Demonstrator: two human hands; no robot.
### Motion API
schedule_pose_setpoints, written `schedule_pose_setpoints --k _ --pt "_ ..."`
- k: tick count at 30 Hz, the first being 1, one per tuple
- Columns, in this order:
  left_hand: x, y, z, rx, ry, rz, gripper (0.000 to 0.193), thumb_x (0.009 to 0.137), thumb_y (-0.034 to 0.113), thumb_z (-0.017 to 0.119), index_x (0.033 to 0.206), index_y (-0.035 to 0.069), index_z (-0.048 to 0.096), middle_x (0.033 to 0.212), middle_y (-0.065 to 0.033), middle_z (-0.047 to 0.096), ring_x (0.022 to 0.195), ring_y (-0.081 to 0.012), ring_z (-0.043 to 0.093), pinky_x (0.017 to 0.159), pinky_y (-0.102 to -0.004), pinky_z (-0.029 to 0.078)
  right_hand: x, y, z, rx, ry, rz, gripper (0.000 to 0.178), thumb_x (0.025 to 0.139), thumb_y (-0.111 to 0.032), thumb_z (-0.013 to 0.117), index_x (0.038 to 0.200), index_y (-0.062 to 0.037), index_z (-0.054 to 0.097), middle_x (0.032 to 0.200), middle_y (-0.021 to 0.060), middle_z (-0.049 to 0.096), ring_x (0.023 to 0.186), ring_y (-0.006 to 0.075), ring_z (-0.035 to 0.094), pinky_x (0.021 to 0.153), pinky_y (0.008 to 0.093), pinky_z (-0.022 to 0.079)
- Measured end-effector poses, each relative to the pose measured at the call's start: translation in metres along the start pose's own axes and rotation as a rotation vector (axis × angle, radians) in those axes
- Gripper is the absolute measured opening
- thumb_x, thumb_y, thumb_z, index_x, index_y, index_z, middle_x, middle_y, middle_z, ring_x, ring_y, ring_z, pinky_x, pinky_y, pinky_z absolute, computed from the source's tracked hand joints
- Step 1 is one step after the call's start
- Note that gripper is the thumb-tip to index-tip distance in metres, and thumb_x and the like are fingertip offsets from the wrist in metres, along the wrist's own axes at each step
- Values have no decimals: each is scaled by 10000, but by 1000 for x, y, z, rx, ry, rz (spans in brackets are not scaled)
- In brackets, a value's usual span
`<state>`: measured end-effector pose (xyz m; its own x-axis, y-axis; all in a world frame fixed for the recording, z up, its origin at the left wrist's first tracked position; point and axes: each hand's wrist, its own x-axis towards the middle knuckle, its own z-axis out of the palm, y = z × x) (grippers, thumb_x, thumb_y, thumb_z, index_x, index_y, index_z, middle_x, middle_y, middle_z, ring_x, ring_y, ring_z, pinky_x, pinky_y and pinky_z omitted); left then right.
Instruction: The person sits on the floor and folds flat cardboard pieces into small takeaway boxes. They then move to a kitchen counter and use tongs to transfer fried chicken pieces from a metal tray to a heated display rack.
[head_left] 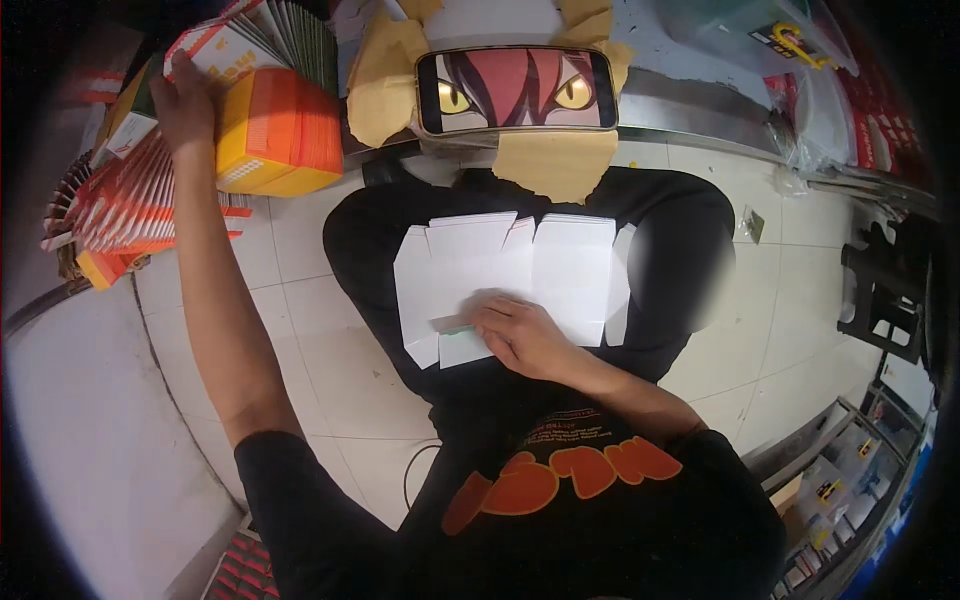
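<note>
Up at the dim left rim, the left hand (187,110) is at the white-and-red printed folded cartons (213,50); its fingertips blur into them, and whether they pinch one or merely touch cannot be told. The forearm cuts across a fanned red-and-white carton pile (135,195), hiding its right part. Down on the lap, the right hand (520,335) lies over flat white cardboard blanks (470,265), fingers bent, their tips tucked from view; a grip is impossible to confirm. A green sliver (458,331) peeks out beside them, too small to identify. A pale smear blurs the right knee.

The blanks rest across black trousers (370,235), above pale square floor tiles (770,290). Ahead, a dark-framed phone (515,90) showing cartoon yellow eyes leans among torn brown paper pieces (385,85) at a grey ledge. Just right of the left hand sits a yellow-and-orange carton stack (285,130). Over on the right: a black plastic stool (880,285), partly lost in the vignette.
</note>
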<state>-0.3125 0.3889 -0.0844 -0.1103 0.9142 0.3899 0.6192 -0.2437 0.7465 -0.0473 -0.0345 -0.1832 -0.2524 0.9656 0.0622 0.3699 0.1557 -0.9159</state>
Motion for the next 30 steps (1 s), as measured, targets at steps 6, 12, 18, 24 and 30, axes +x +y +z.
schedule_pose_setpoints --k 6,12,18,24,30 --pt "-3 -2 26 256 -115 187 1202 773 658 666 1491 -56 19 1300 -355 483 1250 -376 494 1037 -390 378 1 -2 -3 2 8 13 175 880 -71 560 1032 -3 613 1073 150 620 1036 372 585 897 456 490" --pt "-3 14 34 378 -423 248 927 862 546 608 1508 18 205 1478 -262 361 1348 -414 375 1125 -390 309 2 -2 -3 9 19 29 170 891 -81 558 1033 -4 612 1085 157 616 1052 372 582 908 459 486" --pt "11 -17 29 1055 -388 847 386 994 381 393 1327 300 569 1498 -106 427 1370 -417 353 1169 -429 241 1 2 -2 -5 3 26 169 901 -87 548 1033 -2 609 1097 165 613 1074 375 577 928 460 477" --pt "19 -41 32 827 -506 732 415 989 321 430 1391 255 509 1497 -105 426 1383 -338 365 1149 -389 270 -2 4 1 -10 15 25 173 898 -89 549 1035 -3 612 1096 162 614 1068 373 580 920 457 481" --pt "10 0 50 396 -681 34 407 982 313 425 1368 245 532 1445 -116 491 1376 -311 389 1141 -339 283 1 0 -3 -7 13 29 186 879 -72 556 1041 -9 622 1087 157 620 1061 364 582 908 453 488"
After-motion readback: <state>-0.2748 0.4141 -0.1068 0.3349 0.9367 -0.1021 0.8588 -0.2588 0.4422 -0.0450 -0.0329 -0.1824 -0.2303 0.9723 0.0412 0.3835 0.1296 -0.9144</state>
